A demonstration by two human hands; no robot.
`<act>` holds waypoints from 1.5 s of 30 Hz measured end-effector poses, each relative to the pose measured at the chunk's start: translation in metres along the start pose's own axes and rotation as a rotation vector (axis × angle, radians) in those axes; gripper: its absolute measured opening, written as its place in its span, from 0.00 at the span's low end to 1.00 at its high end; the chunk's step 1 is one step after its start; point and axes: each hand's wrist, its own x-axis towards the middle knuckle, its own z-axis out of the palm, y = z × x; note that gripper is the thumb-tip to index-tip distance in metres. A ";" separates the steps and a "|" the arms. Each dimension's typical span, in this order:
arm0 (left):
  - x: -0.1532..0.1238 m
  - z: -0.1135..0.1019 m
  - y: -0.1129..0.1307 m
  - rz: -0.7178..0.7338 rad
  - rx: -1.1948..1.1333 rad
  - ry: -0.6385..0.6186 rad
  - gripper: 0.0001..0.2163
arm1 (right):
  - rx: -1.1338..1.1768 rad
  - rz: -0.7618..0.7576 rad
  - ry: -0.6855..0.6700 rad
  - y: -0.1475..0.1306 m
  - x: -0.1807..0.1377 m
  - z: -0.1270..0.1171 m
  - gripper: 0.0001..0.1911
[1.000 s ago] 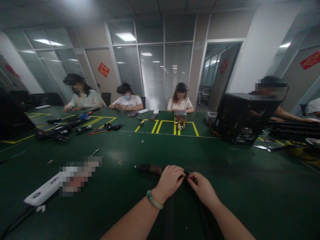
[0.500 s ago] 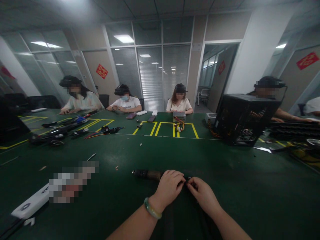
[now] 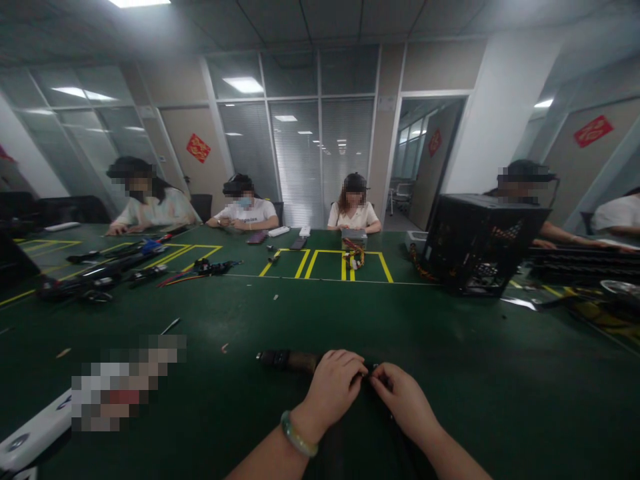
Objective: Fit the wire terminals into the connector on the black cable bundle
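My left hand [image 3: 333,390], with a green bead bracelet at the wrist, is closed over the right end of a dark cylindrical tool [image 3: 287,361] that lies across the green table [image 3: 475,360]. My right hand [image 3: 403,400] meets it fingertip to fingertip, its fingers pinched on a small dark part between the two hands; I cannot make out what that part is. Dark straps or cables [image 3: 340,443] run from the hands toward me between my forearms.
A white flat device [image 3: 35,437] lies at the near left. A black open-frame case [image 3: 480,243] stands at the right. Tools and coloured wires [image 3: 100,273] lie far left, a wire bundle [image 3: 354,252] inside yellow tape marks. Several people sit around the table.
The view has tilted up and to the right, so hands and table things sit lower and further left in frame. Both hands keep the same pinched grip together.
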 end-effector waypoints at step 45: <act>0.000 0.002 -0.002 -0.001 0.003 -0.001 0.07 | -0.001 -0.009 -0.013 0.000 -0.001 0.001 0.09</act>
